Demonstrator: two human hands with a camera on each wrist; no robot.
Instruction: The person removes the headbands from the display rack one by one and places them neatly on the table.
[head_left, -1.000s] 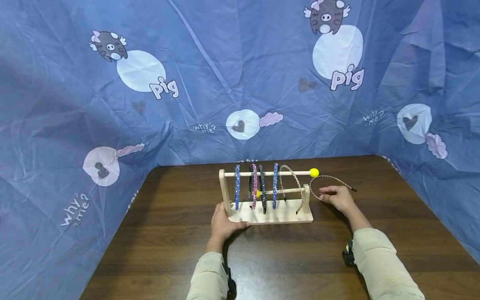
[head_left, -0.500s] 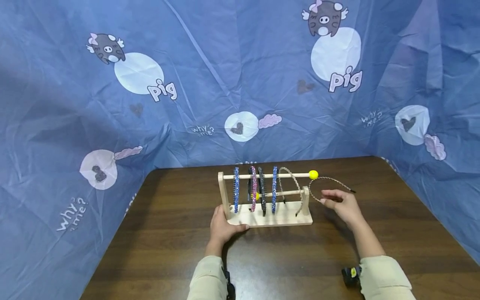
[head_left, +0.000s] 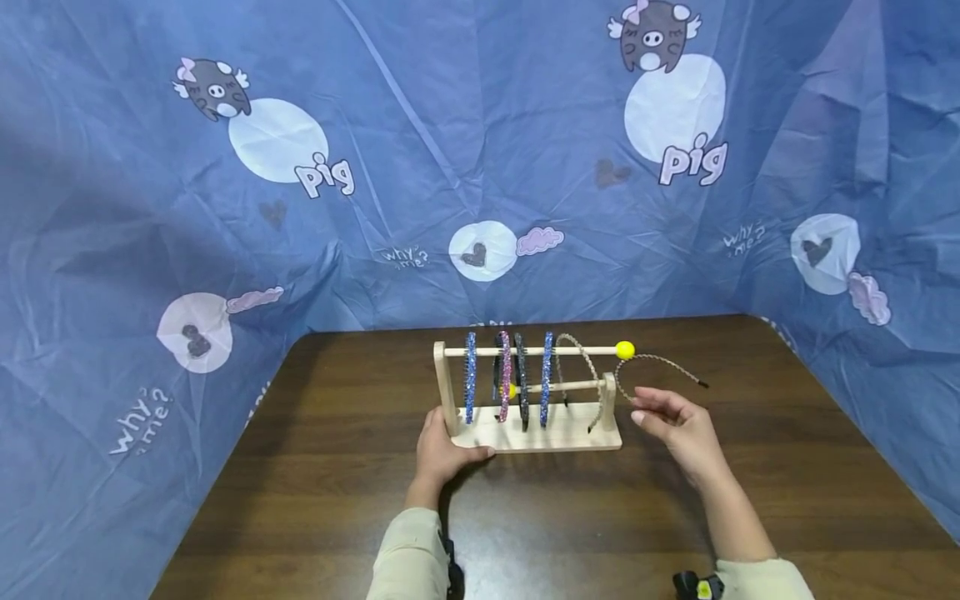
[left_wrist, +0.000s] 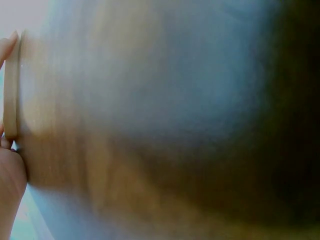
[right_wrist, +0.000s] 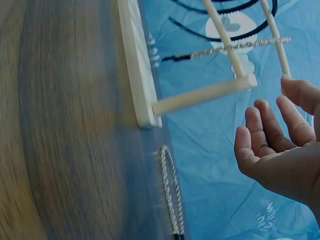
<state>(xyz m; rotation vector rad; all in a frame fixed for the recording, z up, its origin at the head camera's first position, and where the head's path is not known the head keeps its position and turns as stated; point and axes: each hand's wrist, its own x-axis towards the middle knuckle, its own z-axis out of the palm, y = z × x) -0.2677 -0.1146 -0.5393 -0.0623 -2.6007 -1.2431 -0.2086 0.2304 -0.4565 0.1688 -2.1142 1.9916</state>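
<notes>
A wooden headband stand [head_left: 536,437] stands on the table, its rods carrying several headbands: glittery blue [head_left: 470,379], pink [head_left: 505,379] and dark ones, plus a beige braided headband [head_left: 585,354] at the right. My left hand [head_left: 442,450] grips the left end of the base, thumb along its front edge. A second beige braided headband [head_left: 663,358] lies on the table right of the stand. My right hand [head_left: 686,433] hovers near it with loosely bent fingers, holding nothing; the right wrist view shows this table headband [right_wrist: 170,192] apart from the fingers [right_wrist: 255,130].
A yellow ball [head_left: 625,350] caps the upper rod's right end, and another [head_left: 512,390] sits on the lower rod. The brown wooden table [head_left: 337,492] reaches back to a blue printed cloth [head_left: 390,167]. The left wrist view is mostly blurred tabletop.
My right hand has drawn back towards me and slightly left, away from the braided headband on the table. That headband and my left hand on the stand look unmoved.
</notes>
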